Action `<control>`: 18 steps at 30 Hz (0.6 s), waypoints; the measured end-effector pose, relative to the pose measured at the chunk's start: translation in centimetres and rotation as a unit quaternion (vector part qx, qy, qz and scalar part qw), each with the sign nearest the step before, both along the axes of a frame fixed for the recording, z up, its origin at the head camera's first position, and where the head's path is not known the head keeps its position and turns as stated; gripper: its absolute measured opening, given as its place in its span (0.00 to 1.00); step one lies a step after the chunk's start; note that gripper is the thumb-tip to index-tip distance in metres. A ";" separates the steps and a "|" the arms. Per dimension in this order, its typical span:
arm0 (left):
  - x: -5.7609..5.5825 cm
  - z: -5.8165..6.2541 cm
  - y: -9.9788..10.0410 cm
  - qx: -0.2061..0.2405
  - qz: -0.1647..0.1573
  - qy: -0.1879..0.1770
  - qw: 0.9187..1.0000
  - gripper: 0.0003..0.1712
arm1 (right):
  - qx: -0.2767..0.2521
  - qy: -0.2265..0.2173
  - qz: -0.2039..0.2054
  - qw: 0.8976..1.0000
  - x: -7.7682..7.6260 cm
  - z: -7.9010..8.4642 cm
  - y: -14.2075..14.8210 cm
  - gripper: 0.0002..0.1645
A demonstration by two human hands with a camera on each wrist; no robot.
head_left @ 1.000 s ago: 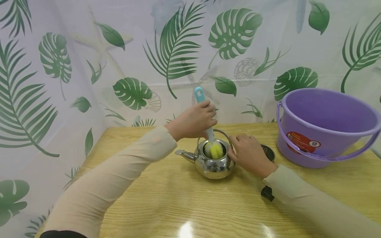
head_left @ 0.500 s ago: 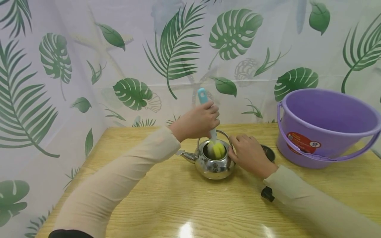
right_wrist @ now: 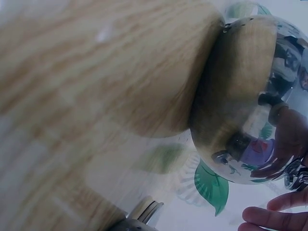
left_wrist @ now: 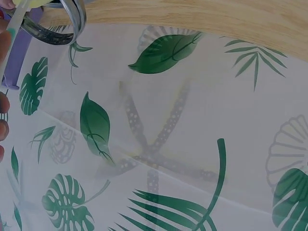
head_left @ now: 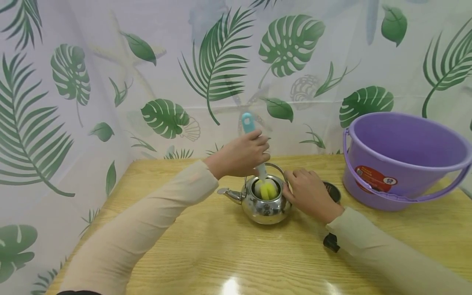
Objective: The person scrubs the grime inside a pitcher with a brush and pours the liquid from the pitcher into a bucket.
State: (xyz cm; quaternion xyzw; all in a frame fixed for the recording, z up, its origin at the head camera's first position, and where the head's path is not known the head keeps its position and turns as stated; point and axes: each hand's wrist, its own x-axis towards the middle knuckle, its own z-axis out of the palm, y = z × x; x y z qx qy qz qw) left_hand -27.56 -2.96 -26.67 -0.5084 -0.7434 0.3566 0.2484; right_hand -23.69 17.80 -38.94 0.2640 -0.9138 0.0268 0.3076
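Observation:
In the head view, my left hand [head_left: 245, 153] grips a brush [head_left: 248, 121] by its blue-and-white handle. The brush's yellow sponge head [head_left: 268, 190] is down inside the mouth of a shiny steel kettle [head_left: 266, 211], which stands lidless and upright on the table. My right hand [head_left: 311, 194] holds the kettle's right side near the base of its arched handle, thumb in front and fingers behind. The right wrist view has the kettle's polished side [right_wrist: 236, 91] close up, with fingertips [right_wrist: 269, 216] beside the handle joint. Only a few left fingers show at the left wrist view's edge.
A large purple bucket [head_left: 372, 164] stands at the right. Partly hidden behind my right hand is a dark round object [head_left: 333, 191], and a small black piece [head_left: 331, 242] shows below that wrist. A leaf-print sheet [head_left: 221, 135] hangs behind the wooden table [head_left: 206, 254].
The brush handle's top swung right, then back left, while its yellow head shifted slightly within the kettle's mouth. My right hand and the kettle have stayed in place.

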 end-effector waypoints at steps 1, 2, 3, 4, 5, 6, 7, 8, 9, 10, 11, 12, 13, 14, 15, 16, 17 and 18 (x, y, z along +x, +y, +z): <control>0.1 0.1 -0.1 0.000 0.003 -0.001 1.000 0.31 | 0.001 -0.001 0.001 1.000 0.0 0.0 0.0 0.09; 0.2 0.1 -0.3 -0.001 0.008 0.000 1.000 0.31 | 0.001 -0.003 0.001 1.000 0.0 0.0 0.0 0.09; 0.3 0.2 -0.4 0.000 0.013 0.003 1.000 0.31 | 0.002 -0.003 0.002 1.000 0.0 0.0 0.0 0.09; 0.4 0.2 -0.5 0.002 0.018 0.006 1.000 0.31 | 0.002 -0.001 0.002 1.000 0.0 0.0 0.1 0.09; 0.5 0.2 -0.5 0.004 0.023 0.011 1.000 0.31 | 0.002 0.000 0.003 1.000 0.0 0.0 0.1 0.09; 0.6 0.1 -0.5 0.008 0.026 0.018 0.999 0.31 | 0.001 0.002 0.003 1.000 0.0 0.1 0.1 0.09; 0.6 0.1 -0.5 0.012 0.029 0.025 0.999 0.31 | 0.000 0.003 0.004 1.000 0.0 0.1 0.1 0.09; 0.7 0.0 -0.5 0.015 0.032 0.033 0.999 0.31 | -0.002 0.005 0.005 1.000 0.0 0.1 0.1 0.09; 0.8 -0.2 -0.4 0.019 0.034 0.039 0.998 0.31 | -0.003 0.006 0.006 1.000 0.0 0.1 0.1 0.09; 0.8 -0.3 -0.4 0.022 0.035 0.045 0.998 0.31 | -0.003 0.006 0.007 1.000 0.0 0.1 0.1 0.09; 0.9 -0.4 -0.3 0.025 0.036 0.051 0.998 0.31 | -0.004 0.005 0.007 1.000 0.0 0.1 0.1 0.08; 0.9 -0.6 -0.3 0.027 0.038 0.056 0.997 0.30 | -0.004 0.005 0.008 1.000 0.0 0.1 0.1 0.08; 0.9 -0.7 -0.2 0.028 0.040 0.061 0.997 0.30 | -0.004 0.004 0.009 1.000 0.0 0.1 0.1 0.08; 0.9 -0.8 -0.2 0.029 0.042 0.062 0.997 0.30 | -0.003 0.004 0.010 1.000 0.0 0.0 0.1 0.08; 0.9 -1.0 -0.2 0.031 0.044 0.064 0.997 0.30 | -0.003 0.004 0.010 1.000 0.0 0.0 0.0 0.08; 0.9 -1.0 -0.1 0.036 0.046 0.061 0.996 0.30 | -0.003 0.004 0.010 1.000 0.0 0.0 0.0 0.08; 0.9 -1.1 -0.1 0.043 0.048 0.054 0.996 0.30 | -0.004 0.004 0.010 1.000 0.0 0.0 0.0 0.08; 0.9 -1.2 -0.1 0.052 0.052 0.045 0.996 0.30 | -0.004 0.005 0.010 1.000 0.0 0.0 0.1 0.08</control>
